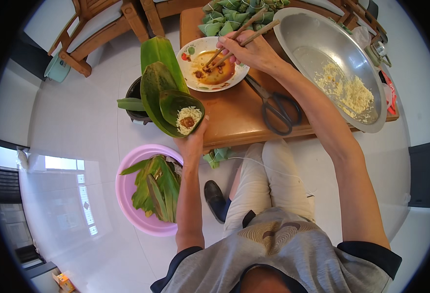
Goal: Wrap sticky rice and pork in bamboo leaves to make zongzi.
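Note:
My left hand (194, 141) holds a cone of green leaves (156, 88) left of the table's edge. White rice (182, 113) with a brown piece of filling (187, 122) on it lies in the cone. Wooden chopsticks (249, 37) are gripped in my right hand (249, 51). Their tips touch brown sauce and small pieces in a white patterned bowl (186, 75). Black-handled scissors (278, 110) lie on the wooden table (233, 124), below my right forearm. Wrapped leaf dumplings tied with string (226, 22) are heaped behind the bowl.
At the right, a large steel basin (310, 36) holds loose rice (346, 91). A pink basin (125, 186) with leaves (156, 183) stands on the floor at the left. A dark pot (138, 116) is beside the table. More wrapped leaf bundles (216, 156) hang by string below the table edge.

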